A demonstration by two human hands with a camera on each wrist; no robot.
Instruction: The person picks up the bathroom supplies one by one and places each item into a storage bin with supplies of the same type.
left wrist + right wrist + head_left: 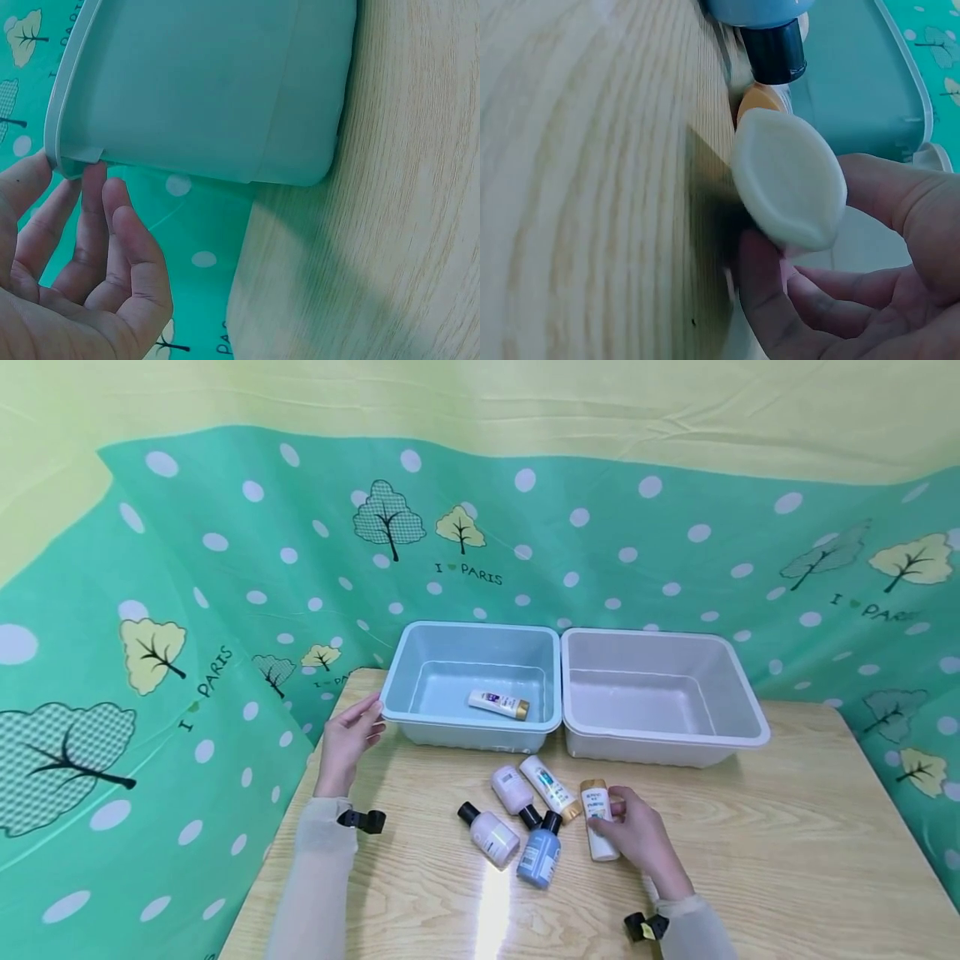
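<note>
My left hand pinches the left rim of the blue bin; in the left wrist view the thumb and fingertips of that hand meet the rim of the bin. With my right hand I grip a white bottle with a gold cap, fingers on its right side and thumb across it. Its white base faces the right wrist camera, between the thumb and fingers of the right hand. Inside the blue bin lies a similar gold-capped white bottle.
Left of the gripped bottle lie another gold-capped white bottle, a blue bottle and two pinkish black-capped bottles. A grey-white bin stands right of the blue one. Patterned cloth hangs behind the table.
</note>
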